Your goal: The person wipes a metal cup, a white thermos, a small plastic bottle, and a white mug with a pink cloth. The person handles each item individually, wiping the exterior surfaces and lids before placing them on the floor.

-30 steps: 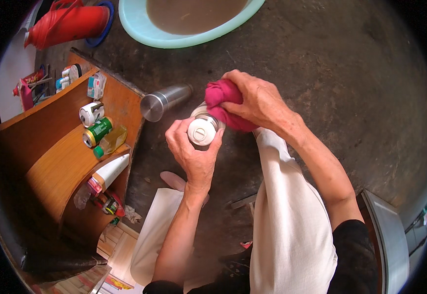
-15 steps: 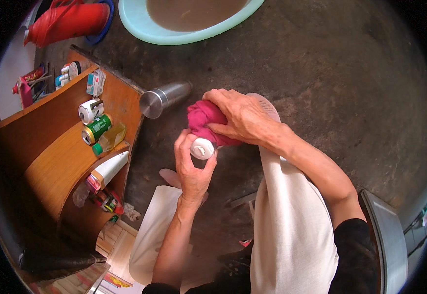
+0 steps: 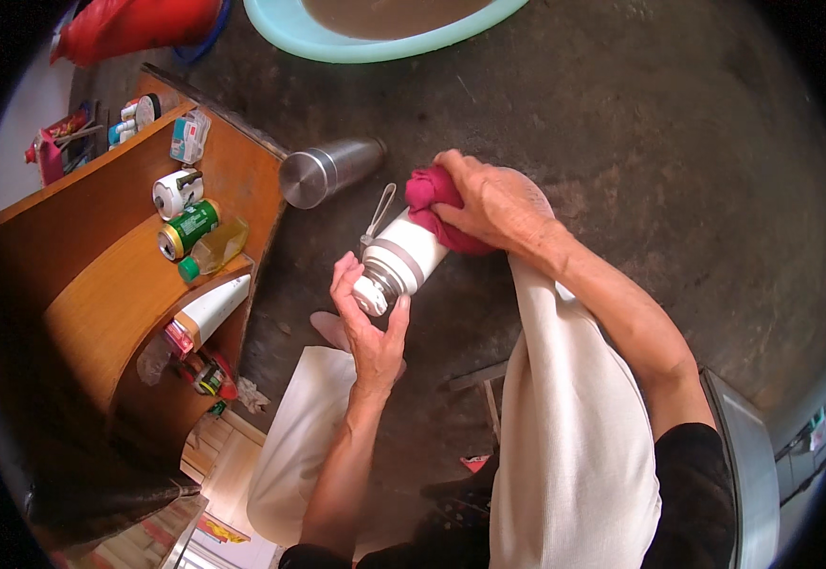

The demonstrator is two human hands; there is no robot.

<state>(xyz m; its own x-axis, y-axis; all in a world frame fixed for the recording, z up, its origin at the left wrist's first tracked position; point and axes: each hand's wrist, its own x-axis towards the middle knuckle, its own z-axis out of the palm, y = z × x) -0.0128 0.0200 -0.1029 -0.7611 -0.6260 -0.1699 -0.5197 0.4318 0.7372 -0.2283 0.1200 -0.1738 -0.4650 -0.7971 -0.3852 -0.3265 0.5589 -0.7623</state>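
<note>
The right hand (image 3: 496, 207) and left hand (image 3: 373, 343) are holding a white bottle (image 3: 417, 240) between them, its long axis slanting up-right; right fingers are clamping a pink cloth (image 3: 429, 194) over its far end, left thumb and fingers are gripping around its near-end cap (image 3: 369, 297).

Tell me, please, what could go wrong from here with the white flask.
The left hand has the white flask only around its cap end, so the tilted flask might slip.
The grey strap sticks out near the pink cloth in the right hand and could snag.
A swing to the left might bump the steel flask.
</note>
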